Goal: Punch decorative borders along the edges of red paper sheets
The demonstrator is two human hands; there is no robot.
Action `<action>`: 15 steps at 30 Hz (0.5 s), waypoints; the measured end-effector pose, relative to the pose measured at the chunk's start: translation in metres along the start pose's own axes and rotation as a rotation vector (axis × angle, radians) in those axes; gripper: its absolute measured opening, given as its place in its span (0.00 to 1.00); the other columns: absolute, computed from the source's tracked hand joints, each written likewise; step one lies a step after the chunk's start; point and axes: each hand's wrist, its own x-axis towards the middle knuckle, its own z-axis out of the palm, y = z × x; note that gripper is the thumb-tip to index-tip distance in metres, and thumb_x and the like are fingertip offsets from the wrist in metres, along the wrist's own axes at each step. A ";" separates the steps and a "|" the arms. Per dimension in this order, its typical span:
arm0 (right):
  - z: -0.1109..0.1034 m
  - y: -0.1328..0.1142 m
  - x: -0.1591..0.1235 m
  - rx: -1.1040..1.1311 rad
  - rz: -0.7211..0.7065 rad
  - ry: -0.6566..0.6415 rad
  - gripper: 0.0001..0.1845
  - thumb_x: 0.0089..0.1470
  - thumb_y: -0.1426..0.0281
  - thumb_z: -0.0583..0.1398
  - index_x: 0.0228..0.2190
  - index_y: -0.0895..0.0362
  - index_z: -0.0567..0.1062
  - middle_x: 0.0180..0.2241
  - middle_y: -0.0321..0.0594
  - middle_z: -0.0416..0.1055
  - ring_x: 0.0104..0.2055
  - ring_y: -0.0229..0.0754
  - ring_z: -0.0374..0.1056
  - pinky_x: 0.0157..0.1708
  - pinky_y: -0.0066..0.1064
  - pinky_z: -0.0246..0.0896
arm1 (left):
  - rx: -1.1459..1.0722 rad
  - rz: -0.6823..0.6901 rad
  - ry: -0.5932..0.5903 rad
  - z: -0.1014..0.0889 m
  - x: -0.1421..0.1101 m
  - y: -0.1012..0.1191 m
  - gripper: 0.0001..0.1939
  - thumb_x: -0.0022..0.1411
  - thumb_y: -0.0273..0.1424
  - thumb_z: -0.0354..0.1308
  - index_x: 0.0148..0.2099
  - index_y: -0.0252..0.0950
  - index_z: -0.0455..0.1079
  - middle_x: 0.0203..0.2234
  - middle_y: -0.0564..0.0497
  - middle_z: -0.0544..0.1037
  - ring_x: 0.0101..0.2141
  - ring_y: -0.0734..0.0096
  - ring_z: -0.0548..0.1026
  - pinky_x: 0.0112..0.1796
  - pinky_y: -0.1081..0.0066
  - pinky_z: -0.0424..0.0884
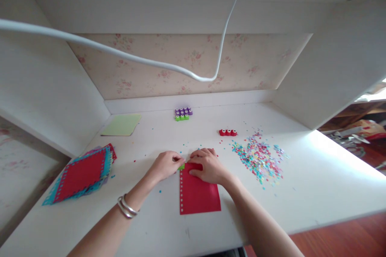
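A red paper sheet point(202, 198) lies on the white desk in front of me, with a column of small punched holes down its left edge. At its upper left corner sits a small green craft punch point(181, 167), partly hidden by fingers. My left hand point(167, 165) is closed on this punch, thumb and fingertips pinched together. My right hand point(208, 165) holds the sheet at its upper part, thumb on the paper and fingers bent over the top edge, close to the punch.
A stack of red and blue punched sheets point(81, 174) lies left, with pale green paper point(121, 124) behind it. Purple punches point(183, 111), green punches point(182, 117) and red punches point(228, 132) stand farther back. Confetti point(261, 154) is heaped right. A white cable point(150, 62) hangs across the view.
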 end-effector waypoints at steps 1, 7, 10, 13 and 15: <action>0.000 0.000 0.000 -0.001 0.000 0.001 0.17 0.49 0.66 0.67 0.44 0.45 0.79 0.47 0.36 0.74 0.49 0.48 0.64 0.53 0.44 0.49 | -0.001 -0.008 -0.007 0.001 0.001 -0.001 0.19 0.62 0.44 0.52 0.29 0.35 0.74 0.18 0.54 0.73 0.20 0.70 0.70 0.24 0.75 0.60; 0.004 0.002 0.000 0.003 0.002 0.004 0.15 0.49 0.66 0.67 0.42 0.47 0.80 0.47 0.37 0.74 0.49 0.48 0.64 0.54 0.44 0.48 | -0.017 -0.103 -0.052 0.013 0.014 -0.012 0.15 0.59 0.39 0.52 0.24 0.36 0.67 0.13 0.57 0.66 0.15 0.74 0.66 0.19 0.76 0.55; 0.007 0.004 0.000 0.005 0.015 0.012 0.15 0.50 0.65 0.68 0.42 0.46 0.80 0.48 0.36 0.73 0.49 0.47 0.63 0.54 0.44 0.47 | -0.022 -0.151 -0.043 0.019 0.019 -0.018 0.11 0.56 0.36 0.54 0.25 0.36 0.65 0.13 0.58 0.64 0.14 0.75 0.63 0.18 0.76 0.52; 0.008 0.004 0.000 0.019 0.029 0.016 0.14 0.50 0.63 0.68 0.41 0.46 0.80 0.48 0.36 0.73 0.49 0.48 0.63 0.54 0.45 0.47 | -0.028 -0.165 -0.060 0.020 0.022 -0.020 0.10 0.55 0.36 0.55 0.25 0.36 0.64 0.12 0.59 0.63 0.14 0.75 0.63 0.18 0.76 0.52; 0.008 0.004 0.000 0.026 0.034 0.016 0.14 0.50 0.63 0.68 0.41 0.47 0.80 0.47 0.36 0.73 0.49 0.48 0.63 0.54 0.45 0.47 | -0.030 -0.163 -0.071 0.018 0.022 -0.019 0.11 0.56 0.36 0.55 0.25 0.36 0.65 0.12 0.58 0.64 0.14 0.74 0.64 0.18 0.76 0.53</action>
